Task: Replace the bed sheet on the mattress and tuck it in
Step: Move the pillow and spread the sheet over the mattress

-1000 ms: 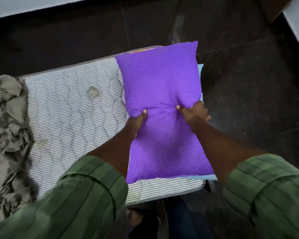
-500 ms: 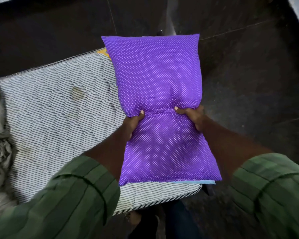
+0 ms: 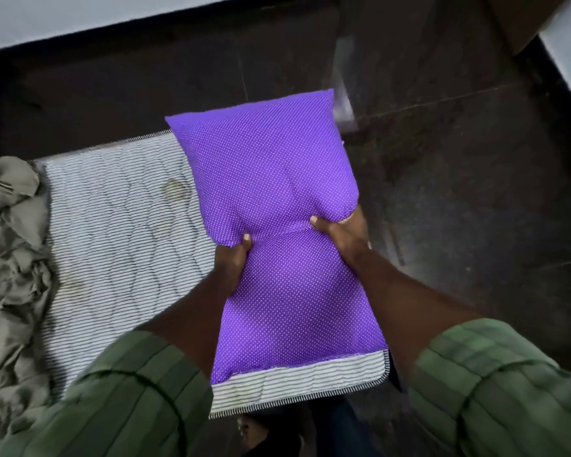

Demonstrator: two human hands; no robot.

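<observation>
**Pillow held at its waist above a bare mattress**

Both hands hold a purple pillow (image 3: 271,245) with fine white dots, one on each long side at about the middle. The left hand (image 3: 233,258) has its thumb on top and the other fingers curled under the edge; the right hand (image 3: 340,230) pinches the opposite edge the same way. Grip of each: clenched on the pillow, squeezing it into a waist.

The pillow lies lengthwise away from the person, over the right end of the mattress (image 3: 112,232), its far corners reaching out over the floor (image 3: 459,192). Whether its near end touches the mattress I cannot tell.

The mattress is uncovered (striped, quilted ticking with a brownish stain (image 3: 176,189) just left of the pillow). A crumpled grey-green sheet (image 3: 9,268) is heaped on its left part, near the frame edge, well apart from the pillow.

Green striped sleeves (image 3: 119,400) are rolled above the forearms. The floor is dark stone tile. A bare foot (image 3: 251,427) shows below the mattress's near edge.
</observation>
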